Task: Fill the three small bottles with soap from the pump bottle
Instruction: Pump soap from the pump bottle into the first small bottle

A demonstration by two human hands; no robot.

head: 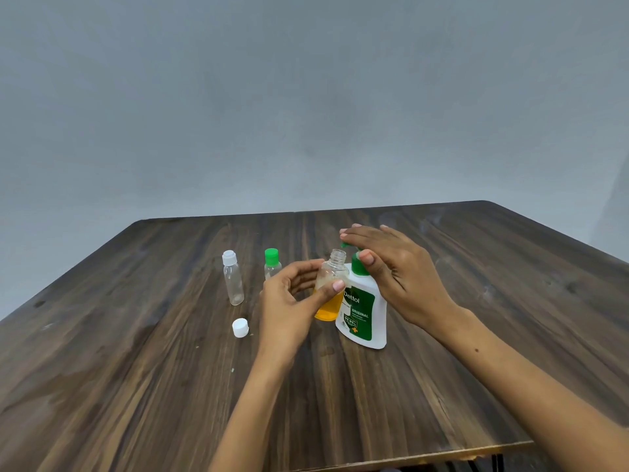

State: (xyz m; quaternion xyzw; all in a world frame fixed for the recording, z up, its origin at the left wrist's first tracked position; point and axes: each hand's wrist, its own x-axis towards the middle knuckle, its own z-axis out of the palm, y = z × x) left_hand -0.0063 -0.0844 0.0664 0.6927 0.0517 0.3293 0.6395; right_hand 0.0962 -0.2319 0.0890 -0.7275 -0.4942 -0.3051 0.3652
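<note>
Grey wall behind, and a dark wood-grain desk [442,386] carrying everything in the head view.

The left hand [292,301] holds an uncapped small bottle [331,284] upright, its fingers [337,285] curled round the clear body, thumb across the front. Amber soap fills roughly the lower third. The bottle's open neck sits just left of and slightly below the green spout of the pump bottle [364,311], which stands touching or just beside it on the right. The right hand [394,267] lies flat over the pump head, fingers straight and together, pressing or about to press down; it grips nothing.

The deciding relation is spout over neck. The bottle's long axis is vertical and the spout points left toward it, but whether the spout tip lies squarely above the opening I cannot tell, as the fingers partly hide it.

Well left stand two more small bottles, both capped and seemingly empty: one white-capped bottle [233,279] and one green-capped bottle [272,265]. A loose white cap [240,327] lies near the left hand.
</note>
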